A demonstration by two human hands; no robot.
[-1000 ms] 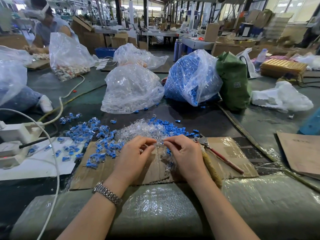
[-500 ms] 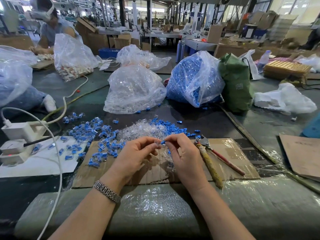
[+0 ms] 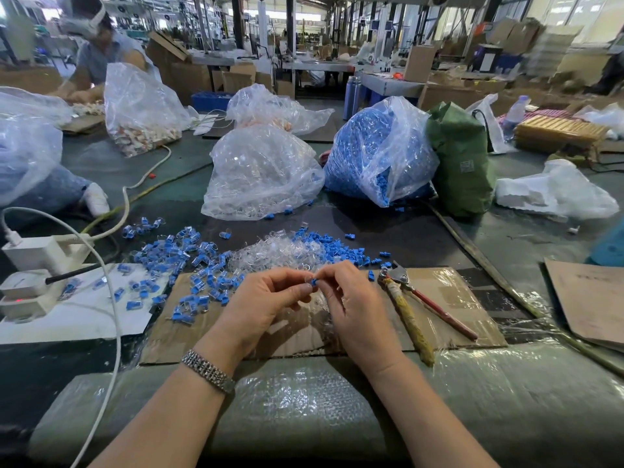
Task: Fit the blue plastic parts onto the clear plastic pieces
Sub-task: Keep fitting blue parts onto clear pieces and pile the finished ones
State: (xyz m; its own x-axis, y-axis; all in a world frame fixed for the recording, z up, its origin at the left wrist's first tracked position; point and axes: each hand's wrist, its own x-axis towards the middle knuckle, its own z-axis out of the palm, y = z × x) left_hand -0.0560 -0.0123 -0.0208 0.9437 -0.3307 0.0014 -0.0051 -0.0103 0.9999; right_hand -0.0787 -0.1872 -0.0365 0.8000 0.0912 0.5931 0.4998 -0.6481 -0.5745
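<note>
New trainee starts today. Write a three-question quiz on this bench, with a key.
1. True or false: the pliers lie to the left of both hands.
2. What colour is the small part pinched between the left hand and the right hand?
3. The loose clear pieces lie: A) on the table beyond the hands B) on the white sheet C) under the pliers.
Key: 1 false; 2 blue; 3 A.

Blue parts (image 3: pixel 202 265) left of centre, clear pieces (image 3: pixel 270 249) mid-frame, green bag (image 3: pixel 461 163) upper right, brown cardboard (image 3: pixel 449 298) centre, silver watch (image 3: pixel 207 370) below.
</note>
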